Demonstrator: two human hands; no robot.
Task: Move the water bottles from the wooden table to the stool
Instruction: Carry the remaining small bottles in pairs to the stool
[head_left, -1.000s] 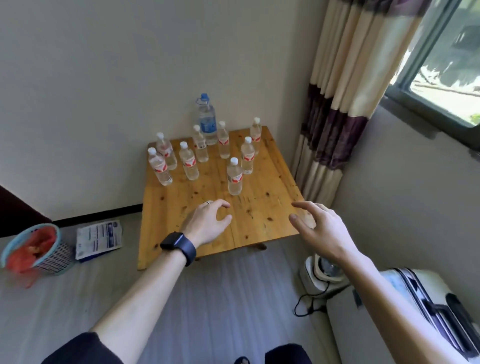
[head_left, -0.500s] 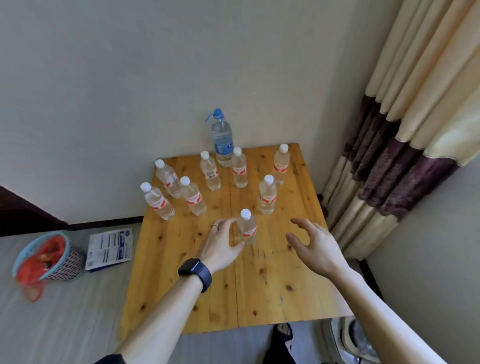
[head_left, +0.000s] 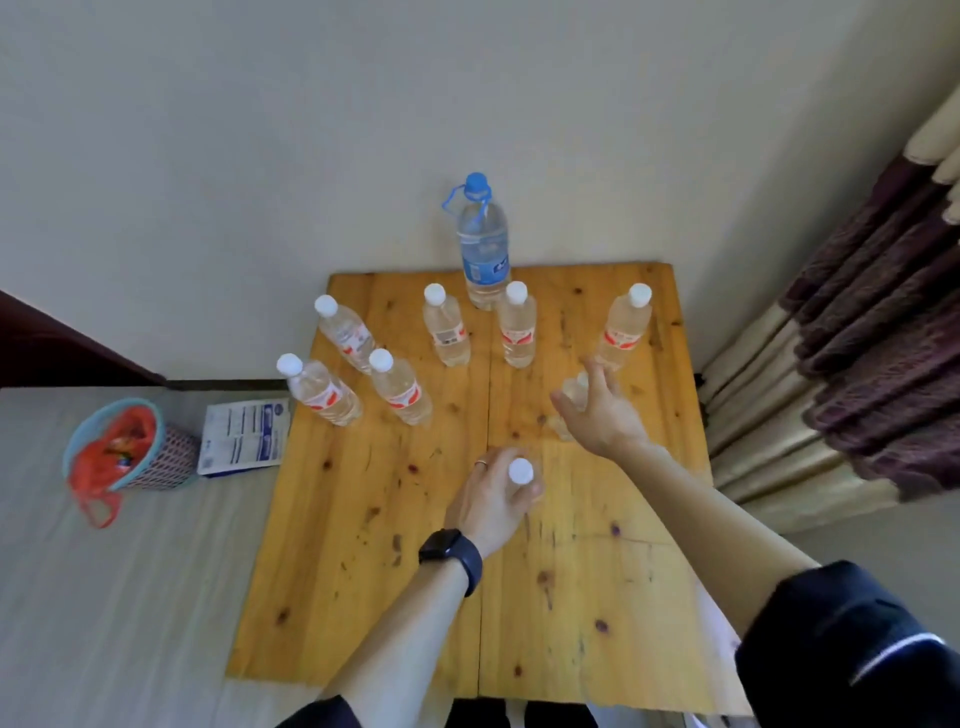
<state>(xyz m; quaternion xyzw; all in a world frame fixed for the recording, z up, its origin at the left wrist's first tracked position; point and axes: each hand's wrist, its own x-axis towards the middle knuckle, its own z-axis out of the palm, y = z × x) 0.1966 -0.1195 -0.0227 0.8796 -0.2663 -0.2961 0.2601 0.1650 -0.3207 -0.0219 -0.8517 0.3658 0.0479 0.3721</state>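
Observation:
On the wooden table stand several small clear water bottles with white caps and red labels, among them ones at the left, middle and right. A tall blue-capped bottle stands at the back edge. My left hand grips the nearest bottle around its neck, with only the cap showing. My right hand wraps around another bottle, which it largely hides. No stool is in view.
A mesh basket with a red bag stands on the floor left of the table, next to a printed white packet. Striped curtains hang at the right. The table's back edge meets the wall.
The view has moved closer over the table. My left hand has closed on the nearest bottle. My right hand has reached forward and wrapped around the bottle behind it.

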